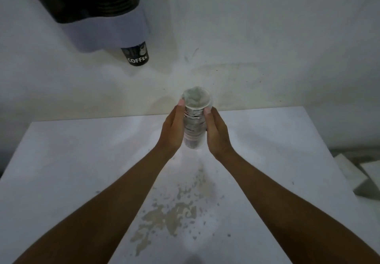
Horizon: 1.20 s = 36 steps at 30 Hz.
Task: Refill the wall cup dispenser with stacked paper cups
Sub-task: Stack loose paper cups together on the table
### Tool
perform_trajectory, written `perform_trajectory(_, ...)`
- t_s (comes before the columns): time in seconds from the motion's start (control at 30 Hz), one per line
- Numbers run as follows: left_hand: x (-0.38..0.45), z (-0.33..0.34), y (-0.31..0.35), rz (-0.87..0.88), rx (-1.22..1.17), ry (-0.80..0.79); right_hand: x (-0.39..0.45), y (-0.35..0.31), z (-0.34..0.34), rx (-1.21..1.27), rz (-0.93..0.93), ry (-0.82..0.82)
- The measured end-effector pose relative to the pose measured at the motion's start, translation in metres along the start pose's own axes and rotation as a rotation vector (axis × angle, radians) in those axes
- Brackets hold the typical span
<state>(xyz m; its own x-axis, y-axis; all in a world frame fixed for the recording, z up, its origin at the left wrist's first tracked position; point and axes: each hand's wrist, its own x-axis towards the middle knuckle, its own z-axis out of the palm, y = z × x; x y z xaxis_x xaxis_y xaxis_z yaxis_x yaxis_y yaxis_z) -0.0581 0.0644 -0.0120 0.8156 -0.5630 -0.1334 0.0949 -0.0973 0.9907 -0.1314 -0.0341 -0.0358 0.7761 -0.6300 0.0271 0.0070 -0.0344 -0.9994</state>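
A stack of paper cups stands upright at the far middle of the white table, its open white mouth facing up. My left hand presses its left side and my right hand presses its right side, so both hold it between the palms. The wall cup dispenser hangs on the wall at the upper left, with a dark tube above a pale lower housing. A black cup marked COFFEE sticks out of its bottom.
The white wall rises right behind the table's far edge. Flaked, worn patches mark the tabletop near me. Pale blocks lie beyond the table's right edge.
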Motion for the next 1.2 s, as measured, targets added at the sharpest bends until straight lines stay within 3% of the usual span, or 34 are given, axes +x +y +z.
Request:
perform_trajectory(0.5, -0.162, -0.097, -0.034, -0.008, -0.011, -0.05, -0.182, -0.003, 0.084, -0.015, 0.042, -0.027)
perform_trajectory(0.73, -0.195, -0.117, -0.059, -0.017, -0.038, -0.086, -0.22, 0.014, 0.1, -0.062, 0.099, -0.037)
perform_trajectory(0.87, -0.198, -0.126, -0.06, 0.08, 0.082, -0.017, -0.225, 0.012, 0.099, -0.073, 0.008, -0.005)
perform_trajectory(1.0, -0.191, -0.132, -0.051, 0.249, 0.256, 0.11, -0.218, -0.004, 0.093, -0.352, -0.205, 0.177)
perform_trajectory(1.07, -0.187, -0.133, -0.044, 0.361, 0.342, 0.149, -0.211, -0.019, 0.09, -0.561, -0.316, 0.181)
perform_trajectory(1.2, -0.178, -0.134, -0.034, 0.55, 0.617, 0.123, -0.193, -0.056, 0.088, -0.865, -0.032, -0.008)
